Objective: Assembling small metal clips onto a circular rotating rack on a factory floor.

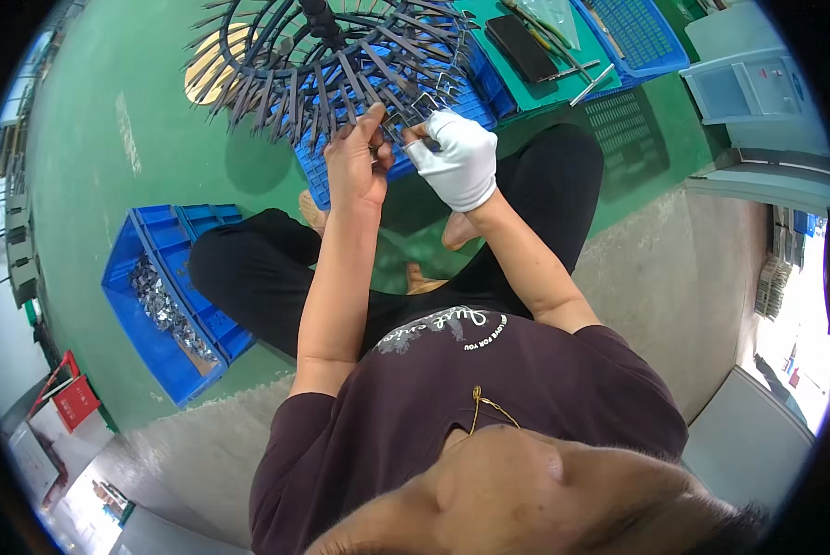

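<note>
In front of me stands a round dark rack [318, 79] with rings of flat prongs pointing outward. My bare left hand [355, 162] is closed at the near edge of the rack, thumb and index finger together by the prong tips. What it pinches is hidden. My right hand [457, 159], in a white glove with bare fingertips, is closed on a small square metal frame [395, 126] just right of the left hand. More thin metal frames [424, 104] hang on prongs beyond the right hand.
A blue crate [315, 176] is under the rack. On the right, a green surface [489, 55] holds a black case [521, 48] and pliers [543, 32]; a blue basket [660, 51] stands beyond. At left, a blue bin [123, 254] contains shiny metal parts [161, 301].
</note>
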{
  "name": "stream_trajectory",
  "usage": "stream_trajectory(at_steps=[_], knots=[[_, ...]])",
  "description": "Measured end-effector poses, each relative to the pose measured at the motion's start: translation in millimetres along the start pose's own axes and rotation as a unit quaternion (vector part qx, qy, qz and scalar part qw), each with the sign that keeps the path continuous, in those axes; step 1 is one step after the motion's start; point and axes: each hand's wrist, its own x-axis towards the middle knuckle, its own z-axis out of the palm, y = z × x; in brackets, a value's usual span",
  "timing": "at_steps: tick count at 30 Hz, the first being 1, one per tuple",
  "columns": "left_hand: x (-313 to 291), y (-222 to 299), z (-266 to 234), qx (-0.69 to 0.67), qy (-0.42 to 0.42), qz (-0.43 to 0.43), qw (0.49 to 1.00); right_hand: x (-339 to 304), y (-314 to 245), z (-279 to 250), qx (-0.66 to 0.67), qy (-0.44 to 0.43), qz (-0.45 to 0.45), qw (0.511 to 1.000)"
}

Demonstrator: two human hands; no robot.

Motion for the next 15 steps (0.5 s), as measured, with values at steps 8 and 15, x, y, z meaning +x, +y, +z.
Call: stream_trajectory(at_steps=[8, 15], knots=[[-36.2, 4.6, -35.4, -0.174, -0.031, -0.146, 0.973, -8.4, -18.4, -19.1, 0.039, -0.054, -0.003, 0.998], [-36.7, -10.1, -63.2, -0.253, -0.060, -0.133, 0.956, -14.6, -62.5, -18.3, 0.096, -0.245, -0.021, 0.965]])
